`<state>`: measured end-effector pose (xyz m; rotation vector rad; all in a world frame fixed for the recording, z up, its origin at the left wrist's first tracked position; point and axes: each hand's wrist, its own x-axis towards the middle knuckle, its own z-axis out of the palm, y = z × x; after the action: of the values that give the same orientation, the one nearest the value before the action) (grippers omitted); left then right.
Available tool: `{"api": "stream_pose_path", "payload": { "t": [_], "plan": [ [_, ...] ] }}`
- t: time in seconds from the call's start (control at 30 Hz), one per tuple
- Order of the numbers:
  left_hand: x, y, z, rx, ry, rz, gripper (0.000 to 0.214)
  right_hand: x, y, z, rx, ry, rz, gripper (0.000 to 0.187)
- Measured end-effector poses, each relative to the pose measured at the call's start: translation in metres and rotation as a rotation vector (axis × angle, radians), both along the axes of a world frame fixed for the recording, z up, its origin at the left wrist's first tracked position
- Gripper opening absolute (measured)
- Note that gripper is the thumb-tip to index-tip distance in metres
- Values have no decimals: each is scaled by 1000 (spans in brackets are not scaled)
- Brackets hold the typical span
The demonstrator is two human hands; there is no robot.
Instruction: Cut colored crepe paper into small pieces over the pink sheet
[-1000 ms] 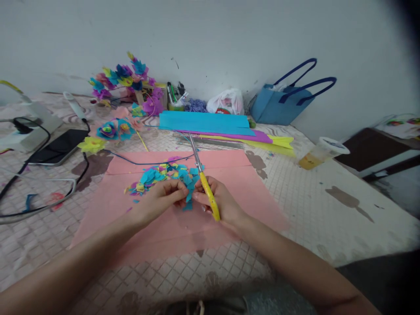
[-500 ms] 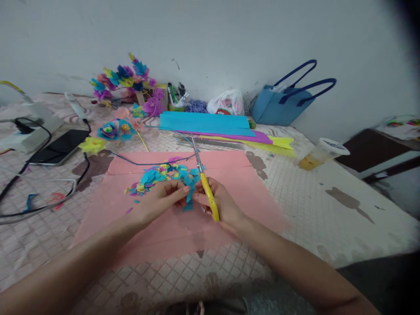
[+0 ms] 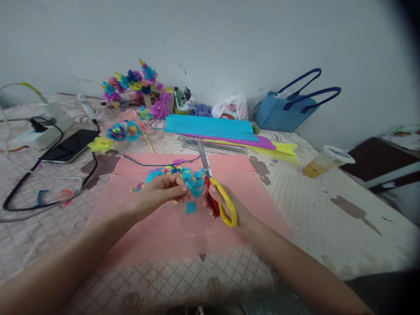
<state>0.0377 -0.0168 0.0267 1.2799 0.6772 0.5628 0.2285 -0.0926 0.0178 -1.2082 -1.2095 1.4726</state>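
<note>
My right hand (image 3: pixel 226 203) holds scissors (image 3: pixel 219 199) with one yellow and one red handle loop. Their metal blades point away from me and look nearly closed. To the left, my left hand (image 3: pixel 164 192) has its thumb and fingers pinched together over the paper pile; whatever is between the fingertips is too small to make out. Small cut bits of blue, yellow and purple paper (image 3: pixel 196 186) lie heaped beyond and between my hands. One blue paper square (image 3: pixel 190 207) rests by itself on the pink paper sheet (image 3: pixel 157 236), just below the fingertips.
Paper flowers (image 3: pixel 131 83) and a phone (image 3: pixel 70 145) with cables are at the left. Folded blue paper (image 3: pixel 210 127) lies at the back, in front of a white plastic bag (image 3: pixel 231 108). A blue bag (image 3: pixel 278 111) and a tilted-looking plastic cup (image 3: pixel 323 162) stand at the right.
My hands have moved apart. The scissors have turned in my right hand, with their handles now spread around my fingers. The blue strip between my hands is gone; a blue square lies below.
</note>
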Motion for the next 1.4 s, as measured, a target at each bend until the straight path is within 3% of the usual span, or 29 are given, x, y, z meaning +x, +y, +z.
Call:
{"api": "stream_pose_path", "payload": {
  "t": [0.23, 0.67, 1.4],
  "plan": [
    [-8, 9, 6, 46, -80, 37, 21, 5, -12, 17, 97, -287, 154, 48],
    [-15, 17, 13, 58, -96, 81, 25, 12, -10, 8, 149, -500, 165, 18],
    [-14, 18, 12, 18, -115, 85, 27, 13, -10, 4, 128, -472, 167, 7]
  ]
}}
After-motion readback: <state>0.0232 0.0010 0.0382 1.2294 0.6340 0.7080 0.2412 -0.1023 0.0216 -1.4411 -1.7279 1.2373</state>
